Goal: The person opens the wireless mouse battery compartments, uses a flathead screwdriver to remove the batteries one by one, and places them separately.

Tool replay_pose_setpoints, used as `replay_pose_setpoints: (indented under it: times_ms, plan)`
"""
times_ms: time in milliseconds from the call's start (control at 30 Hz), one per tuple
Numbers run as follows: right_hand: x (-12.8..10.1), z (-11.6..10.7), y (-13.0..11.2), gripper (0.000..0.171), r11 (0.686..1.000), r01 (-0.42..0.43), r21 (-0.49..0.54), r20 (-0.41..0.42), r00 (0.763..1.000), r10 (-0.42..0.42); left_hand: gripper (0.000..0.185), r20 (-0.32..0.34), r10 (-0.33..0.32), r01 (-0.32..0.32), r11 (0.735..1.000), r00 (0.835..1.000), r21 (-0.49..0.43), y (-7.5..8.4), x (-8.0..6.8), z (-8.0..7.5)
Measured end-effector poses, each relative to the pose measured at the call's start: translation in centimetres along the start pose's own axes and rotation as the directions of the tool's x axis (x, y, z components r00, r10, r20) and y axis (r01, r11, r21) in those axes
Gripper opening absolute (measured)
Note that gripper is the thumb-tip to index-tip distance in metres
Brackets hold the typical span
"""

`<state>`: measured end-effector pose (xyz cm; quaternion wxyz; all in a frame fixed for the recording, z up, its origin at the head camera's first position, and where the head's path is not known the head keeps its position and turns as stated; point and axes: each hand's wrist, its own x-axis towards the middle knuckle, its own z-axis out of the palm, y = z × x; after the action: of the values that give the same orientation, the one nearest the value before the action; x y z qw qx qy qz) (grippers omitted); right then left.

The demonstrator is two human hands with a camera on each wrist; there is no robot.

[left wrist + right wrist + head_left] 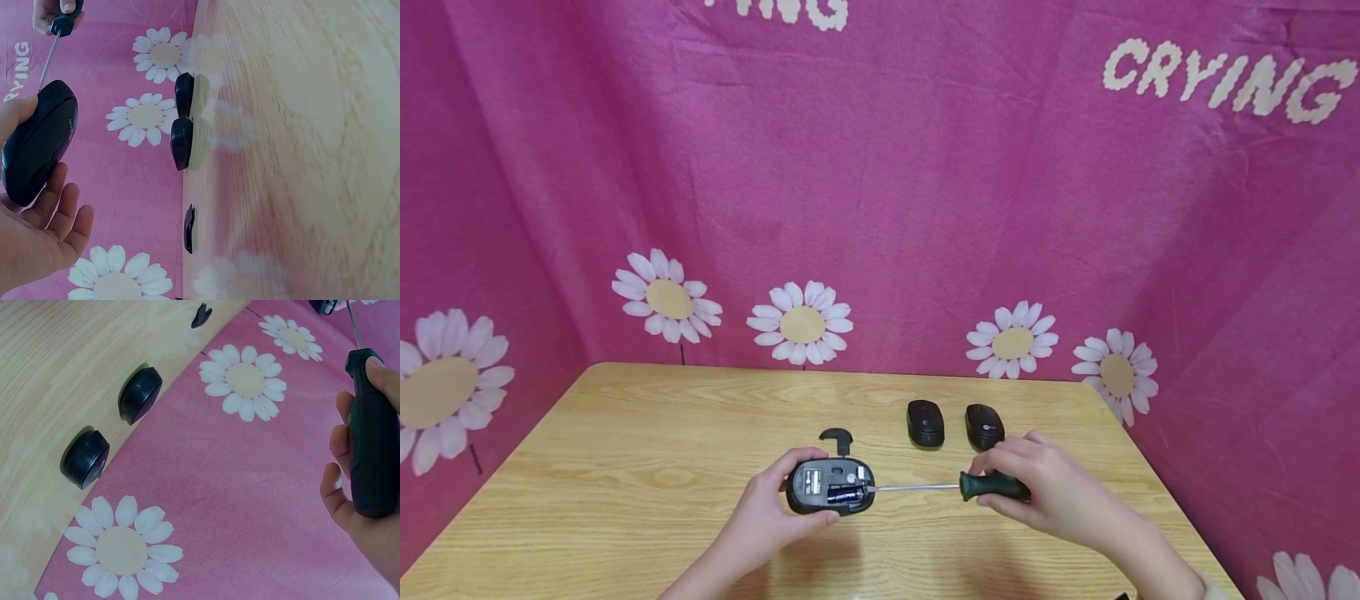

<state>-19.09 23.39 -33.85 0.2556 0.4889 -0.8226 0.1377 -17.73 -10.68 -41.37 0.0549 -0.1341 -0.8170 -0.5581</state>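
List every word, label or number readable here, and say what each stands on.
"CRYING": white letters on the pink cloth backdrop, upper right.
"ING": cut-off letters at the backdrop's top edge.
"RYING": cut-off letters in the left wrist view.
Label on the upturned mouse: too small to read.
Red mark on the right spare mouse: unreadable.

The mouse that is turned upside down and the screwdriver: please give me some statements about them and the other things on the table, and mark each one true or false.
1. The left hand holds the upturned mouse just above the table. True.
2. The right hand holds a hammer. False: it grips a screwdriver with a dark green handle.
3. The screwdriver tip reaches into the open underside of the mouse, where a battery lies. True.
4. Four more mice stand at the back of the table. False: only two do, a left spare mouse and a right spare mouse, side by side.
5. A small black cover lies on the table behind the held mouse. True.
6. The table is glass. False: it is light wood.
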Motion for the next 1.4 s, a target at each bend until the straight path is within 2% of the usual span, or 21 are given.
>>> replay_pose_setpoints:
  times_ms: [200, 467, 633, 1100, 1400]
  plan:
    - [-0.1, 0.2, 0.1, 0.029, 0.999, 0.029, -0.023, -0.008, 1.0, -0.029, 0.063, 0.025, -0.033, 0.034, 0.999, 0.999, -0.012, 0.3, -0.1, 0.0]
    - [0.1, 0.2, 0.1, 0.03, 0.998, 0.045, -0.041, 0.012, 0.999, -0.044, 0.065, 0.046, -0.009, 0.008, 1.0, 0.999, 0.027, 0.3, -0.1, 0.0]
    - [0.3, 0.1, 0.0, 0.032, 0.996, 0.065, -0.054, 0.029, 0.998, -0.063, 0.065, 0.063, -0.015, 0.011, 0.998, 0.998, 0.069, 0.3, -0.1, 0.0]
    - [1.1, 0.3, -0.5, 0.031, 0.988, 0.106, -0.112, 0.069, 0.993, -0.098, 0.063, 0.085, 0.03, -0.046, 0.981, 0.996, 0.191, 0.2, -0.1, 0.0]
    - [1.3, 0.6, -0.8, 0.031, 0.983, 0.126, -0.136, 0.068, 0.991, -0.118, 0.064, 0.081, 0.019, -0.039, 0.968, 0.997, 0.25, 0.0, 0.0, 0.3]
